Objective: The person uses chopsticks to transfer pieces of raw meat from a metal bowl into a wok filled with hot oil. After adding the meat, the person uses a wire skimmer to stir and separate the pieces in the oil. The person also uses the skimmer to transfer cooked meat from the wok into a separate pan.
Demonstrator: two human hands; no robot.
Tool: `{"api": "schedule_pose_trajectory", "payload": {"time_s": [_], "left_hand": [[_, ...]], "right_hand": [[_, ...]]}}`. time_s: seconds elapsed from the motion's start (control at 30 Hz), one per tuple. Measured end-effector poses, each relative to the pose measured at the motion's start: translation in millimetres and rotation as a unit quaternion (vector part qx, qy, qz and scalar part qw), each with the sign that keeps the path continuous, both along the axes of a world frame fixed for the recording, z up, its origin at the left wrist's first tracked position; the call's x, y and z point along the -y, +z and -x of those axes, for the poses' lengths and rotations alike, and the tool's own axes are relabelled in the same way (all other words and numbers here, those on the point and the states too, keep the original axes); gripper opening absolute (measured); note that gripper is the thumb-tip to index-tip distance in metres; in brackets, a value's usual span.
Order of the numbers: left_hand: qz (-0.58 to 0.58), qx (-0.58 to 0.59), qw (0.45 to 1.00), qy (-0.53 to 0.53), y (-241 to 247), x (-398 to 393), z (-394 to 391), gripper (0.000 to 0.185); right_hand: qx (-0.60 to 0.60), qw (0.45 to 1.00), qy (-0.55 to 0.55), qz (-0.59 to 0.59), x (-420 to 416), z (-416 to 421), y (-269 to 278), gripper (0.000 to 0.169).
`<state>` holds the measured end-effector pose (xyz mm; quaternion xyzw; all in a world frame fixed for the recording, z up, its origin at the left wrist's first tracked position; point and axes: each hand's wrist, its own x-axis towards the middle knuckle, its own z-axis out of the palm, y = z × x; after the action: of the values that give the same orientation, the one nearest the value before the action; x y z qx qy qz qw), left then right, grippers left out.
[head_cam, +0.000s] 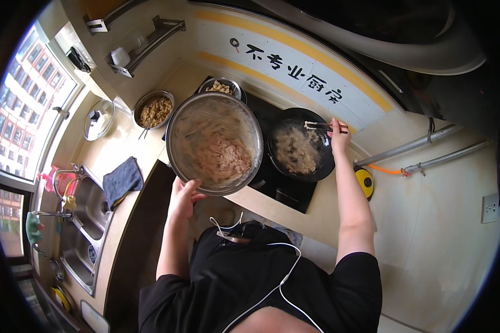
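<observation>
My left hand [183, 197] grips the near rim of a large steel mixing bowl [256, 125], tilted towards me. Pale, batter-coated raw meat pieces [225, 158] lie in its lower part, and streaks of coating cover its inner wall. In my right hand [339, 135] is a pair of dark chopsticks [323, 125], their tips over the upper part of a black wok [329, 156]. A small pale bit shows at the tips. Below them, many battered pieces [298, 150] sit in bubbling oil. The wok rests on a black glass cooktop [291, 193].
Behind the mixing bowl stands a bowl of pale pieces [220, 86]. To its left are a steel pot of browned food [155, 111] with utensils in it and a glass lid [100, 120]. A dark cloth [124, 181] lies beside the double sink [85, 245]. A range hood [383, 37] overhangs the right.
</observation>
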<state>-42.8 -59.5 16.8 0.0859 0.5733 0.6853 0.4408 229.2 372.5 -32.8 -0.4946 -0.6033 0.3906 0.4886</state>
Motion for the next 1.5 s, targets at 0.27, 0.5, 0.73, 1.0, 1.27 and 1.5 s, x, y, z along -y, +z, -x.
{"api": "schedule_pose_trajectory", "payload": {"time_s": [0.27, 0.5, 0.73, 1.0, 1.27, 1.5], "left_hand": [[0.01, 0.001, 1.0, 0.013, -3.3, 1.8, 1.6, 0.037], [0.011, -0.01, 1.0, -0.009, 4.3, -6.4, -0.5, 0.039], [0.003, -0.009, 1.0, -0.03, -3.7, -8.3, -3.2, 0.041], [-0.002, -0.007, 1.0, -0.03, -6.4, -8.2, -5.3, 0.041], [-0.016, -0.007, 0.999, -0.029, -1.0, -7.6, -9.1, 0.04], [-0.009, 0.031, 0.997, -0.063, -5.1, -14.2, -17.9, 0.035]], "right_hand": [[0.015, 0.999, 0.012, -0.035, -8.6, 5.1, 6.9, 0.024], [0.0, 1.0, 0.016, -0.022, -7.4, 2.5, 18.4, 0.024], [0.008, 0.999, 0.023, -0.024, -9.5, 8.4, 15.5, 0.025], [0.025, 0.999, 0.03, -0.024, -15.2, 13.2, 14.3, 0.027], [-0.078, 0.996, 0.04, -0.005, 26.3, 23.5, 69.4, 0.031], [-0.205, 0.953, 0.212, 0.074, 169.6, 20.8, 123.9, 0.028]]}}
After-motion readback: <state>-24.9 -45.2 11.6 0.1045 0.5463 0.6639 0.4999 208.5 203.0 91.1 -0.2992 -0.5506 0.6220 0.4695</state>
